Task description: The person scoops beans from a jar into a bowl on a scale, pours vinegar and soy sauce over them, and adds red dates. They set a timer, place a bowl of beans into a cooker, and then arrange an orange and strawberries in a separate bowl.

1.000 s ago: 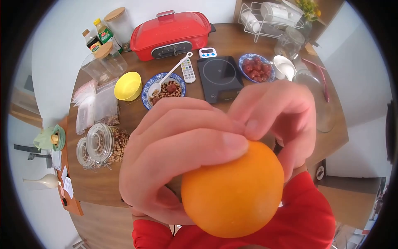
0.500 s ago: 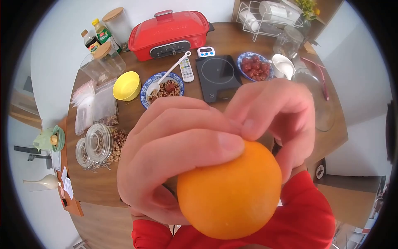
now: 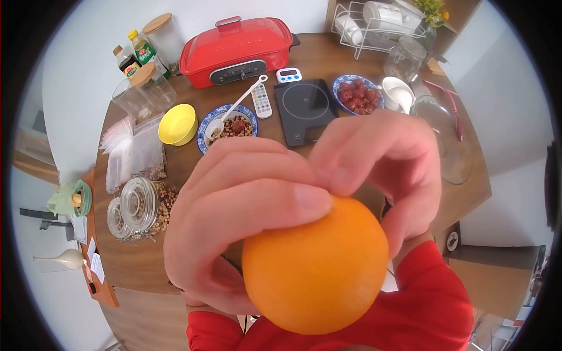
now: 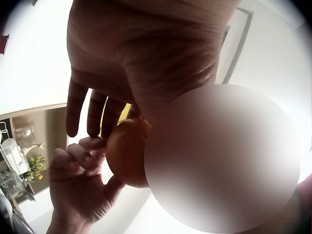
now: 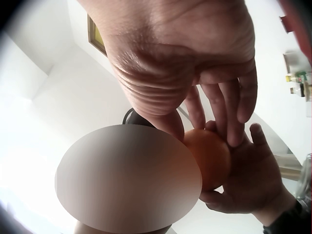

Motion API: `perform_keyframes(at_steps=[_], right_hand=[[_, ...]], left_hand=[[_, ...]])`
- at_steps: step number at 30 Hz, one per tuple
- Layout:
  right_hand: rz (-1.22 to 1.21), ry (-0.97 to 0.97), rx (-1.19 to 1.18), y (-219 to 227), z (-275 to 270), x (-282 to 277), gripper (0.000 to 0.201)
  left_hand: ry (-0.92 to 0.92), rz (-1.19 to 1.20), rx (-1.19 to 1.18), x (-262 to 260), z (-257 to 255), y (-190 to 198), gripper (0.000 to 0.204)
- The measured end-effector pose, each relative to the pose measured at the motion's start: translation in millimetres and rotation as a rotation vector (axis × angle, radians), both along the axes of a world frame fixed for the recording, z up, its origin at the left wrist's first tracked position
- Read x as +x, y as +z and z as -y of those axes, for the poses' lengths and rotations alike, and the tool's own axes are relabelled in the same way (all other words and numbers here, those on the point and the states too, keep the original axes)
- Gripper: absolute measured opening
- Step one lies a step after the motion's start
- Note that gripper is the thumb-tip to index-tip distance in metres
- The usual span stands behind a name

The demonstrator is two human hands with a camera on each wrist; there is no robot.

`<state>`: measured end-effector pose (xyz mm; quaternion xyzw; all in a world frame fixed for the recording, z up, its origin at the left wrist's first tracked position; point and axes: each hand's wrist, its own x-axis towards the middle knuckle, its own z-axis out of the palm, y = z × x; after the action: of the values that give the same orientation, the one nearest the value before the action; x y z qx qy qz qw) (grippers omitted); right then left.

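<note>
A smooth round orange (image 3: 316,269) is held up close in front of the head camera, above the lap. My left hand (image 3: 231,205) grips it from the left, its index fingertip on the top and its thumb side going behind the fruit. From the other side my right hand (image 3: 383,146) curves over the top, thumb and fingers on the peel, its fingertips meeting the left ones. The left wrist view shows the orange (image 4: 126,151) between both hands, partly covered by a blurred patch. In the right wrist view the orange (image 5: 210,158) sits under the right fingers.
Behind the hands, the wooden table carries a red electric cooker (image 3: 237,50), a black induction plate (image 3: 304,105), a bowl of grains with a spoon (image 3: 228,111), a yellow bowl (image 3: 178,124), a plate of red fruit (image 3: 357,93), glass jars (image 3: 140,202) and a white dish rack (image 3: 374,26).
The orange and both hands have shifted slightly left in the head view. Their hold on it looks much the same.
</note>
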<state>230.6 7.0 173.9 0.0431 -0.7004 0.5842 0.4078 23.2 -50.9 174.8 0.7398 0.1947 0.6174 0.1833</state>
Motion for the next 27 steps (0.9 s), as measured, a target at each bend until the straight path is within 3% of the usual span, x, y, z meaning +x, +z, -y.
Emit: perform_keyframes(at_steps=[2,4,6,8,10,17,21,23,27], right_hand=[[0.003,-0.049,-0.064,0.9,7.3,-4.5,0.073],[0.005,-0.097,-0.129,3.5,17.3,-13.0,0.081],[-0.029,-0.189,-0.503,8.1,25.3,-22.5,0.098],[-0.005,-0.158,-0.506,10.7,21.3,-22.2,0.1],[0.076,-0.244,-0.484,14.8,18.5,-22.9,0.091],[0.219,-0.339,-0.354,7.8,4.6,-20.8,0.075],[0.237,-0.347,-0.322,2.8,-0.1,-21.7,0.074],[0.178,-0.311,-0.352,2.9,-0.5,-22.5,0.063],[0.199,-0.222,-0.356,5.2,-4.1,-17.3,0.079]], left_hand=[[0.004,-0.024,-0.004,-4.5,-0.2,3.2,0.034],[-0.03,-0.052,-0.143,-12.1,3.2,1.8,0.045],[-0.01,-0.155,-0.125,-22.0,-5.0,-1.5,0.054],[0.013,-0.259,-0.107,-25.4,-16.3,-0.7,0.063],[0.129,-0.431,-0.011,-26.9,-24.5,-1.1,0.075],[0.232,-0.527,-0.06,-27.4,-30.8,-2.6,0.077],[0.252,-0.529,-0.047,-27.8,-35.3,-4.4,0.077],[0.222,-0.515,-0.032,-29.3,-37.2,-4.3,0.076],[0.196,-0.44,-0.069,-32.9,-37.8,-4.6,0.076]])
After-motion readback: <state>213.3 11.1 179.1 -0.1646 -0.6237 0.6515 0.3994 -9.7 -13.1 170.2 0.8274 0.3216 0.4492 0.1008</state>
